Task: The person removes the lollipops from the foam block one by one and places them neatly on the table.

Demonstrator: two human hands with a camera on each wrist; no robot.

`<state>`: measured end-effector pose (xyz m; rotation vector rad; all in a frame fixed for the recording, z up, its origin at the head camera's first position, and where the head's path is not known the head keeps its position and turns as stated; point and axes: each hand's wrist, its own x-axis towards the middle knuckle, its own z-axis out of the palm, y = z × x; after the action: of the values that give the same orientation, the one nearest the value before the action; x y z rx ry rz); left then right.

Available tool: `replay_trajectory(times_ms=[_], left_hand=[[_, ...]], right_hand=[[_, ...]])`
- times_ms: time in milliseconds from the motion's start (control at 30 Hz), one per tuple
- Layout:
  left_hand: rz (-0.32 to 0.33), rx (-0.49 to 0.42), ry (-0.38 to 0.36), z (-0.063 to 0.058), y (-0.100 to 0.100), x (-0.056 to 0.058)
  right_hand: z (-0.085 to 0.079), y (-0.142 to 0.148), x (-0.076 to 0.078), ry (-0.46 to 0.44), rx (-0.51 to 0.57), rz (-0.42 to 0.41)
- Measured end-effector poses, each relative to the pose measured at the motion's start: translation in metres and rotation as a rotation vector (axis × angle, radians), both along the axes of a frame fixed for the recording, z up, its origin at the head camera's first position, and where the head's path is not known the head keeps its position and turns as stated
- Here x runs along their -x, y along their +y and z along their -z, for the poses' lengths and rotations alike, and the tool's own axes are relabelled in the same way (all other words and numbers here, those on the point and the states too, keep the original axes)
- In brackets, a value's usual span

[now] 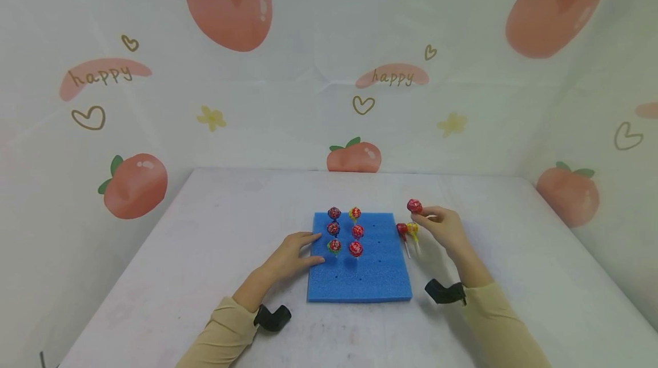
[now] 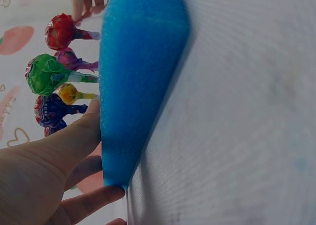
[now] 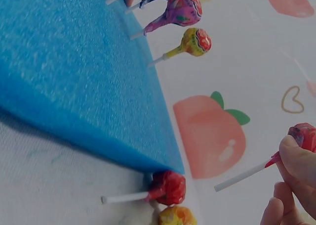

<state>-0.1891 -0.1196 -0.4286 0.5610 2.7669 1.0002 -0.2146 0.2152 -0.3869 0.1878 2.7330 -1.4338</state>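
Note:
My right hand (image 1: 443,230) pinches a red lollipop (image 1: 414,206) just below its wrapped head, and its white stick shows in the right wrist view. It hovers above the table, past the right edge of a blue foam block (image 1: 380,282). My left hand (image 1: 289,255) rests against the block's left edge, fingers spread. Several wrapped lollipops stand upright in the foam in two columns, among them a green one (image 2: 47,75), a yellow one (image 3: 196,42) and a purple one (image 3: 182,10). Small holes dot the foam's right and front parts.
On the table (image 1: 231,208) right of the block lie a loose red lollipop (image 1: 402,230) and a yellow lollipop (image 1: 413,229), sticks toward me. A white backdrop (image 1: 308,25) with printed peaches stands behind the table. Black wrist cameras (image 1: 273,318) sit on both forearms.

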Motion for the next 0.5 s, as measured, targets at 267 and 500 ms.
replay_trajectory(times_ms=[267,500], left_hand=[[-0.006,0.003,-0.006,0.001,0.0,0.0],[-0.007,0.0,-0.009,0.0,0.0,0.0]], right_hand=[[0.006,0.014,-0.002,-0.036,-0.037,0.035],[0.01,0.022,-0.003,-0.079,-0.072,0.064]])
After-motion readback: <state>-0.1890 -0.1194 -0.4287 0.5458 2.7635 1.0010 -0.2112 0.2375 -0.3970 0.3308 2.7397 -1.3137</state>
